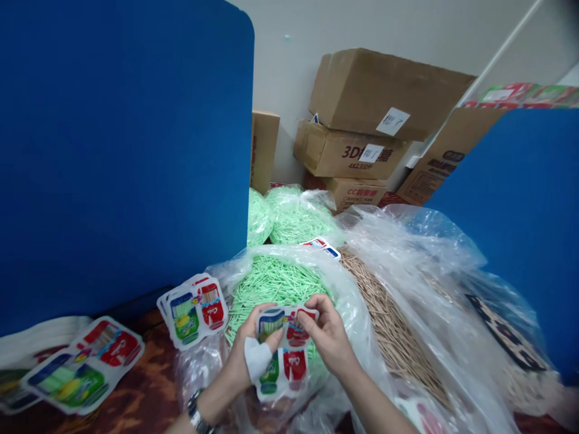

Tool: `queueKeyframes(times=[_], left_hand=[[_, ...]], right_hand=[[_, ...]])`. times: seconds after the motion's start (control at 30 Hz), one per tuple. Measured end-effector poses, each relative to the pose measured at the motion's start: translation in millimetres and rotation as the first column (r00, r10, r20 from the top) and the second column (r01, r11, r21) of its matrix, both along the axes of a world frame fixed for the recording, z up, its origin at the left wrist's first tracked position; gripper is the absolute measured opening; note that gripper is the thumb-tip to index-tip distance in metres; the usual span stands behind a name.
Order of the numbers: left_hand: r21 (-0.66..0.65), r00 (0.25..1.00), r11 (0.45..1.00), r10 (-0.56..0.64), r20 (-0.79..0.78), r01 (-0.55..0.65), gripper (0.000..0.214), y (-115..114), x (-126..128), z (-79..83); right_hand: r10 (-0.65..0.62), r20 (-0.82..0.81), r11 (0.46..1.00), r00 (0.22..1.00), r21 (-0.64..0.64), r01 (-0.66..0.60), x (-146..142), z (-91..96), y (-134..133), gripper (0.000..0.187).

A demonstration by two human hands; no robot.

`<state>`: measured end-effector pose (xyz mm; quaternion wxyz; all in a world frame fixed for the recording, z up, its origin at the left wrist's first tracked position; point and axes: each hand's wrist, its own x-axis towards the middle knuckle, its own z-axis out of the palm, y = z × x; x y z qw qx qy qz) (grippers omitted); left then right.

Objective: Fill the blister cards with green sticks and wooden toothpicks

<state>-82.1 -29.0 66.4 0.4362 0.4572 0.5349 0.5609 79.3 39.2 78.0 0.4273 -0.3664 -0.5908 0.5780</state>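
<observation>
My left hand (246, 355), with a white bandage on the thumb and a watch at the wrist, and my right hand (328, 334) both pinch a small printed packet (283, 349) with red, blue and green panels, at its top edge. They hold it over an open plastic bag of green sticks (271, 280). Right of that bag lies a plastic bag of brown sticks (384, 313).
A stack of the same printed packets (194, 307) leans left of the bag, and more packets (81, 364) lie at the lower left. Blue partitions (122, 150) stand left and right. Cardboard boxes (375, 120) and more bagged green sticks (294, 214) sit behind.
</observation>
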Motion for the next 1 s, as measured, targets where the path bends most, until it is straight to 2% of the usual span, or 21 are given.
queueKeyframes(times=[0.07,0.17,0.23,0.3,0.4,0.47,0.53,0.6,0.63,0.7,0.73,0.8,0.87,0.9,0.93,1.0], left_hand=[[-0.028,0.998,0.998,-0.051,0.031,0.052,0.025,-5,-5,-1.0],[-0.073,0.996,0.996,-0.054,0.066,0.059,0.023,-14,-13,-2.3],[-0.081,0.998,0.996,-0.033,0.05,0.037,0.022,-22,-19,-1.5],[-0.077,1.0,0.997,-0.021,-0.011,0.02,0.02,-30,-25,0.2],[-0.089,0.995,0.995,0.036,-0.097,-0.044,0.02,-42,-38,-0.6],[-0.134,0.991,0.983,0.115,-0.07,-0.123,0.023,-49,-53,-6.5],[-0.197,0.976,0.957,0.216,-0.008,-0.213,0.031,-54,-73,-16.9],[-0.213,0.955,0.932,0.298,-0.005,-0.292,0.039,-56,-96,-30.3],[-0.206,0.944,0.921,0.323,-0.068,-0.33,0.04,-56,-107,-37.5],[-0.077,0.855,0.893,0.395,-0.337,-0.443,0.038,-53,-126,-51.7],[0.015,0.76,0.884,0.411,-0.504,-0.467,0.037,-51,-133,-58.2],[0.161,0.506,0.853,0.436,-0.744,-0.497,0.042,-46,-141,-68.3],[0.248,0.292,0.811,0.449,-0.845,-0.53,0.052,-40,-142,-74.2],[0.27,0.224,0.79,0.452,-0.864,-0.551,0.057,-38,-141,-75.8],[0.279,0.182,0.775,0.448,-0.875,-0.567,0.061,-36,-140,-76.7],[0.276,0.148,0.767,0.432,-0.89,-0.579,0.064,-34,-137,-78.0]], right_hand=[[0.025,-0.009,0.999,1.0,-0.021,-0.026,-3,1.2,-2,0.025],[0.207,0.07,0.978,0.976,0.0,-0.208,-4,4.3,-5,0.037],[0.331,0.17,0.942,0.928,0.002,-0.337,-5,5.2,-8,0.028],[0.371,0.259,0.92,0.892,0.03,-0.391,-7,5.0,-12,0.012],[0.381,0.326,0.887,0.865,0.135,-0.441,-11,3.6,-15,0.015],[0.359,0.396,0.862,0.845,0.206,-0.463,-9,1.2,-12,0.02],[0.285,0.527,0.845,0.801,0.257,-0.469,-3,-3.4,-7,0.023],[0.178,0.706,0.827,0.685,0.269,-0.493,5,-10.1,0,0.021],[0.115,0.793,0.818,0.598,0.265,-0.51,8,-13.9,4,0.019],[-0.02,0.916,0.802,0.4,0.253,-0.541,14,-21.2,9,0.019],[-0.079,0.945,0.795,0.317,0.252,-0.553,15,-24.5,10,0.024],[-0.167,0.961,0.779,0.22,0.266,-0.568,15,-30.3,13,0.035],[-0.219,0.957,0.766,0.19,0.289,-0.574,13,-35.3,15,0.037],[-0.24,0.953,0.76,0.187,0.304,-0.574,11,-37.6,17,0.034],[-0.255,0.948,0.756,0.188,0.317,-0.573,10,-39.7,18,0.029],[-0.267,0.941,0.746,0.206,0.337,-0.574,9,-43.7,22,0.017]])
